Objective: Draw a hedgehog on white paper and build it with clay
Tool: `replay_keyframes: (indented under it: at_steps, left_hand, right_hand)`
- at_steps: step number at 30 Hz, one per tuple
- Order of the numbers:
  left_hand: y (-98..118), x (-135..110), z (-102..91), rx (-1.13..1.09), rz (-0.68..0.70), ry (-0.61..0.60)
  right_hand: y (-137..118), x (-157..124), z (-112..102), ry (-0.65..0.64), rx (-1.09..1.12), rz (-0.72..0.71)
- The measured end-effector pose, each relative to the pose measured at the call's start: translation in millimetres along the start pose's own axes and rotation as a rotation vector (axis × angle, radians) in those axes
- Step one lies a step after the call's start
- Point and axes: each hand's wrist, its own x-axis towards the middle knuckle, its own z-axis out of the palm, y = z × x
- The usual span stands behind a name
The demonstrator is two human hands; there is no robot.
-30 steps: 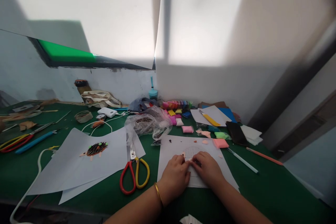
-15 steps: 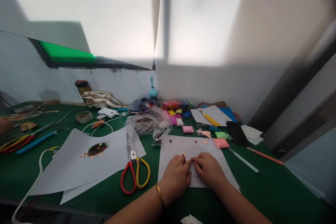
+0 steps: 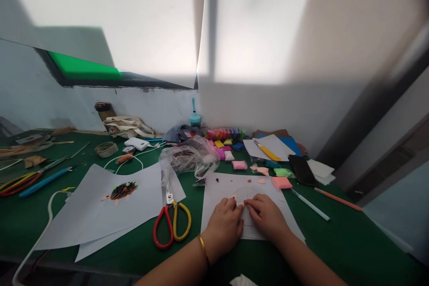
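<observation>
While both of my hands rest on one white sheet (image 3: pixel 224 187), my left hand (image 3: pixel 224 225) and my right hand (image 3: pixel 266 216) sit knuckles up with the fingers curled and the tips meeting on a faint pencilled circle. I cannot tell whether they pinch anything between them; the spot is too small to read. One gold bangle (image 3: pixel 202 246) circles my left wrist. The sheet lies flat on the green table (image 3: pixel 335 241), right in front of me, with a few peach crumbs scattered on it.

Just left of the sheet lies one pair of scissors (image 3: pixel 171 223) with red and yellow handles. Beyond them are two overlapping white sheets (image 3: pixel 100 219), and the upper one carries one dark clay figure (image 3: pixel 123 190) studded with coloured dots. Along my sheet's far edge I count three clay lumps: one pink lump (image 3: pixel 239 165), one green lump (image 3: pixel 283 172) and one salmon lump (image 3: pixel 282 182). The heap behind them is too jumbled to count. To the right lie one white pen (image 3: pixel 310 204), one orange pencil (image 3: pixel 338 199) and one black phone (image 3: pixel 301 169).

Compared with half a second ago, my hands have barely shifted on the sheet. Someone else's hand, then at the far left edge, has gone from view.
</observation>
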Motion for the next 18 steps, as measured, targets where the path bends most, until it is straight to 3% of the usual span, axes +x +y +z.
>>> replay_keyframes:
  at_steps: [18]
  left_hand:
    - [-1.2, 0.1, 0.7, -0.016, -0.003, 0.008]
  right_hand:
    - [0.1, 0.1, 2.5, -0.022, -0.025, -0.023]
